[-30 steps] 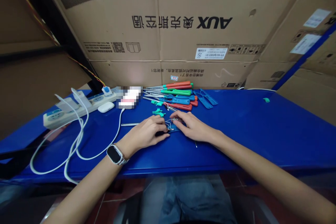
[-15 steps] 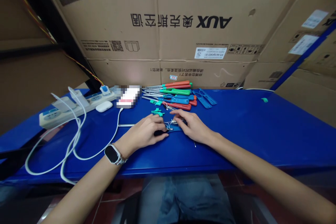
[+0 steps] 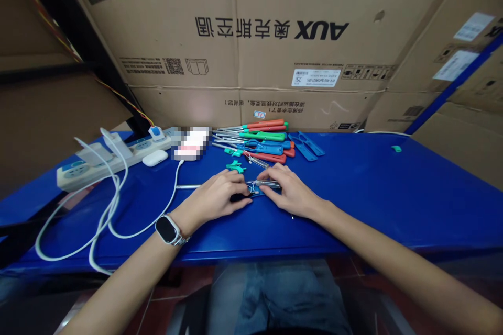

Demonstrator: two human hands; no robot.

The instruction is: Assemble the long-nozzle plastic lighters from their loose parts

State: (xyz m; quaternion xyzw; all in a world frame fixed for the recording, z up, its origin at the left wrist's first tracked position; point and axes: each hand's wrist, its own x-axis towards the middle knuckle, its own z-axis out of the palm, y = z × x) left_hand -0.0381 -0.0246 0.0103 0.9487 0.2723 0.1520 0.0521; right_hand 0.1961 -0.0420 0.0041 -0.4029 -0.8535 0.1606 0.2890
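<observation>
My left hand (image 3: 220, 198), with a smartwatch on its wrist, rests on the blue table (image 3: 393, 199), fingers curled down onto a small blue handle part (image 3: 251, 192) with thin wires. My right hand (image 3: 288, 189) lies just to its right, thumb and fingers pinching a slim clear tube with a metal tip (image 3: 267, 183) over the same part. A thin metal rod (image 3: 188, 187) sticks out left of my left hand. A small teal piece (image 3: 236, 167) lies just beyond my fingers.
A pile of tester screwdrivers with orange, green and blue handles (image 3: 263, 140) lies at the back. Left are a white power strip (image 3: 106, 159), white cables (image 3: 106, 214), an earbud case (image 3: 155, 157). Cardboard boxes (image 3: 275, 47) wall the back. A teal cap (image 3: 396, 148) sits far right.
My right hand has shifted slightly and now pinches the clear tube flat over the blue part. My left hand stays in place.
</observation>
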